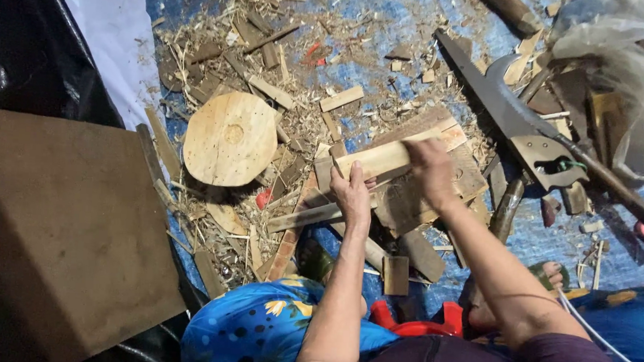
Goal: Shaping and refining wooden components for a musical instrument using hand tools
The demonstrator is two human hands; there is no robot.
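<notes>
My left hand (352, 193) grips the near end of a pale wooden block (373, 160), held a little above a flat wooden board (460, 182) on the ground. My right hand (430, 170) lies over the block's far end, its fingers blurred. The block is roughly rectangular and light yellow. Under it lie scraps and strips of wood.
A round wooden disc (230, 138) lies left of the block. A handsaw (512, 117) and a curved blade with a long handle (594, 169) lie to the right. Wood chips cover the blue tarp (389, 23). A brown board (70, 226) sits at left, a clear plastic bag (622, 57) at top right.
</notes>
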